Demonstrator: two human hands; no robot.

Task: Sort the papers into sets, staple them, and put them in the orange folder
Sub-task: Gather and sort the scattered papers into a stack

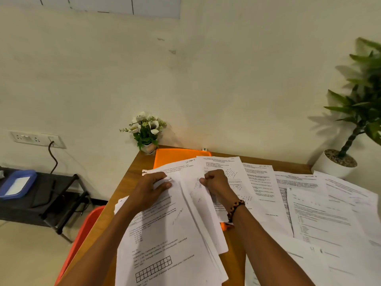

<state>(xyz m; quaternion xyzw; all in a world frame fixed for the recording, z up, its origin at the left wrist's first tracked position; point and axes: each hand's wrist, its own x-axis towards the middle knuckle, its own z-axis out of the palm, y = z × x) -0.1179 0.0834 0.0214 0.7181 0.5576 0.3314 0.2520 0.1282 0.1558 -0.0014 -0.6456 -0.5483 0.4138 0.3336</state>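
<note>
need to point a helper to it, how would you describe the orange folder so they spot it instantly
Start at the wooden desk, far left corner, by the small white flower pot. The orange folder lies flat there, mostly under white papers; it is the only bright orange sheet on the desk.

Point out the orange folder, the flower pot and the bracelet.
orange folder (175,158): head view, bare far part above the papers.
flower pot (149,148): head view, front of the pot.
bracelet (235,209): head view, beads on the right wrist.
</note>
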